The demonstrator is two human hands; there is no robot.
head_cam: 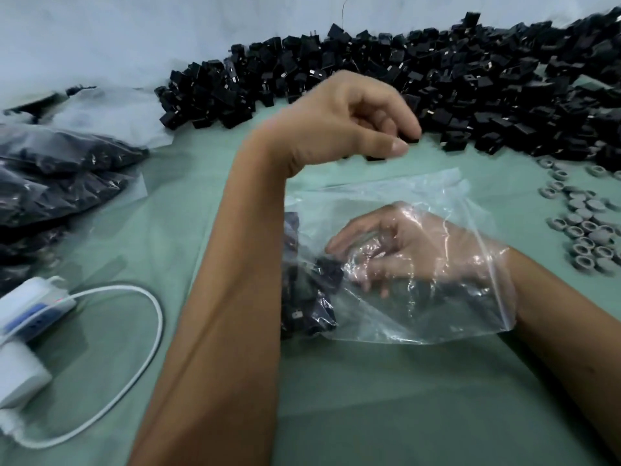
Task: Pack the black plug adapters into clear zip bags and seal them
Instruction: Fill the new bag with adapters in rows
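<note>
I see my right hand (400, 250) inside clear plastic zip bag (420, 297), fingers loosely spread, gripping nothing; black adapters (312, 297) bunched at bag's left end. Left hand (339, 126) reaches across, pinching small black plug adapter (411, 140) beside heaped pile of black adapters (437, 82), just beyond bag. Bag lies left-right, mouth at right wrist.

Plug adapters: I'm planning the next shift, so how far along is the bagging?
Done: filled bags are stacked at the left. In hand: the right hand is inside an open zip bag holding some adapters; the left hand reaches to the loose adapter pile. Left: that large pile, and this bag's seal.
</note>
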